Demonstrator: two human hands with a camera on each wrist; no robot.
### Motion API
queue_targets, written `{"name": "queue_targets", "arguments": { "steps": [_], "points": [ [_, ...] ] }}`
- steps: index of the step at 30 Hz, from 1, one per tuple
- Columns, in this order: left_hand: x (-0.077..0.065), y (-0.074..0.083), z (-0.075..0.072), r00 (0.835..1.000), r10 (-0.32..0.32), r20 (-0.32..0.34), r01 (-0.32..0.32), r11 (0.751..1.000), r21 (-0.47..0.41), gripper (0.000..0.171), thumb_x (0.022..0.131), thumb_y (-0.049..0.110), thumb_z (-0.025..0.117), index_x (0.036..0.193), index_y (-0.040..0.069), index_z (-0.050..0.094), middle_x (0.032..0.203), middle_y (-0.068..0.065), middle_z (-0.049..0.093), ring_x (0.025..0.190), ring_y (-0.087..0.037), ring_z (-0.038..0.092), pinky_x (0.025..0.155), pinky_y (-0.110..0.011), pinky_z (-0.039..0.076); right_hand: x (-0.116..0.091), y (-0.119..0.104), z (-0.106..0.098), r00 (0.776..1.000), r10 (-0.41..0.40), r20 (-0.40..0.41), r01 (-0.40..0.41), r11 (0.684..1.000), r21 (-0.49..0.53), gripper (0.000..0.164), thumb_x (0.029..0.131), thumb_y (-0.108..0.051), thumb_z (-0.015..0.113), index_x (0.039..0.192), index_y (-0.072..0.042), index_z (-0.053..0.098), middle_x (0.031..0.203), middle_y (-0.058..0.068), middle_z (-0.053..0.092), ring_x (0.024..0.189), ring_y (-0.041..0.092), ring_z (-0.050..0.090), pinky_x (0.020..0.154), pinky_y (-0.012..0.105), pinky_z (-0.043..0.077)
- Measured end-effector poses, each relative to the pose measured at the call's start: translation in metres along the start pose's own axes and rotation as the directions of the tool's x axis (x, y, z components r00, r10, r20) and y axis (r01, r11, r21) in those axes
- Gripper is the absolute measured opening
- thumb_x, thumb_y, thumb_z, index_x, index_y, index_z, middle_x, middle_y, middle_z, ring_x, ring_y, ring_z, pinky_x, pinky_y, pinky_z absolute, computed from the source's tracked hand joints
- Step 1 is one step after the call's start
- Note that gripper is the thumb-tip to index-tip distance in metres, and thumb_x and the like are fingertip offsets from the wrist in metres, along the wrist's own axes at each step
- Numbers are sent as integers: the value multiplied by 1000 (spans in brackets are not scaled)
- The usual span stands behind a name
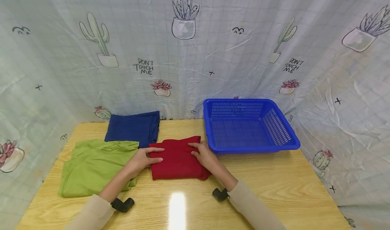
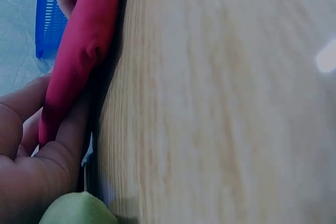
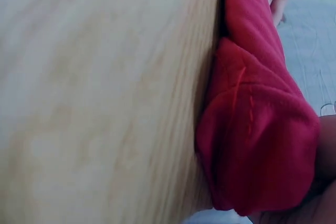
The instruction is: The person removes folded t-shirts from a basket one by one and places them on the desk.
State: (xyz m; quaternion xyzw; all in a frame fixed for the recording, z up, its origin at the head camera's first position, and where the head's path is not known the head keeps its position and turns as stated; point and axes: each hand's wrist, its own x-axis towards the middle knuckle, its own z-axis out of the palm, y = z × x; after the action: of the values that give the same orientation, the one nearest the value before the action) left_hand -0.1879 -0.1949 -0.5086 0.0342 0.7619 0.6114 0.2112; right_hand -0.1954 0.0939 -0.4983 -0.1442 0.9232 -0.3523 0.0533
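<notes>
A folded red cloth [image 1: 176, 160] with a stitched seam lies on the table between both hands. My left hand [image 1: 141, 160] grips its left edge, with finger and thumb over the top face. In the left wrist view, the fingers [image 2: 31, 95] lie on either side of the fabric. At the cloth's right edge, my right hand [image 1: 207, 155] holds the fabric, two digits on top and the others hidden. The right wrist view shows the bulging red end [image 3: 262, 145] close to that hand.
Left of the red cloth lies a folded green cloth [image 1: 97, 169], with a folded dark blue cloth [image 1: 131, 127] behind it. A blue perforated basket [image 1: 253, 148] stands at the back right of the wooden table [image 1: 274, 182]. A printed curtain [image 1: 213, 54] hangs behind.
</notes>
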Motion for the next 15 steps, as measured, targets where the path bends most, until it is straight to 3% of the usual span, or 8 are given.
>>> {"name": "queue_targets", "arguments": {
  "steps": [4, 6, 10, 12, 15],
  "points": [
    [-7, 1, 0, 995, 74, -68, -65, 990, 126, 46, 96, 14, 72, 140, 6, 61, 100, -16, 73, 81, -21, 70, 71, -26, 55, -5, -6, -1, 1000, -20, -11, 20, 998, -62, 39, 100, -13, 65, 139, -8, 63, 118, 20, 61, 104, 26, 57, 86, 36, 52],
    [-13, 4, -1, 980, 154, -125, -119, 961, 252, 43, 99, 11, 67, 141, 4, 60, 121, -20, 67, 94, -25, 71, 74, -27, 55, -11, -12, -3, 1000, -23, -11, 21, 993, -116, 44, 101, -19, 66, 143, -7, 59, 128, 24, 59, 110, 32, 61, 90, 42, 54],
    [-28, 13, -1, 924, 321, -206, -196, 862, 467, 42, 102, 5, 61, 143, 0, 55, 140, -24, 52, 115, -37, 64, 85, -39, 59, -30, -29, -11, 999, -44, 8, 44, 965, -260, 57, 100, -27, 67, 150, -6, 50, 148, 33, 43, 129, 47, 53, 104, 54, 49],
    [-35, 21, -1, 897, 392, -206, -226, 805, 548, 44, 102, 4, 61, 145, -2, 53, 143, -24, 50, 119, -41, 61, 90, -47, 57, -41, -37, -17, 997, -78, 22, 81, 943, -322, 61, 99, -28, 68, 152, -6, 48, 153, 35, 36, 136, 52, 44, 108, 57, 44],
    [-45, 35, -2, 869, 468, -162, -256, 705, 662, 48, 102, 8, 62, 148, -1, 49, 148, -24, 47, 128, -44, 53, 98, -58, 50, -54, -48, -31, 986, -160, 52, 168, 918, -359, 61, 100, -28, 68, 153, -6, 47, 157, 30, 34, 144, 50, 34, 114, 57, 36]
  ]
}}
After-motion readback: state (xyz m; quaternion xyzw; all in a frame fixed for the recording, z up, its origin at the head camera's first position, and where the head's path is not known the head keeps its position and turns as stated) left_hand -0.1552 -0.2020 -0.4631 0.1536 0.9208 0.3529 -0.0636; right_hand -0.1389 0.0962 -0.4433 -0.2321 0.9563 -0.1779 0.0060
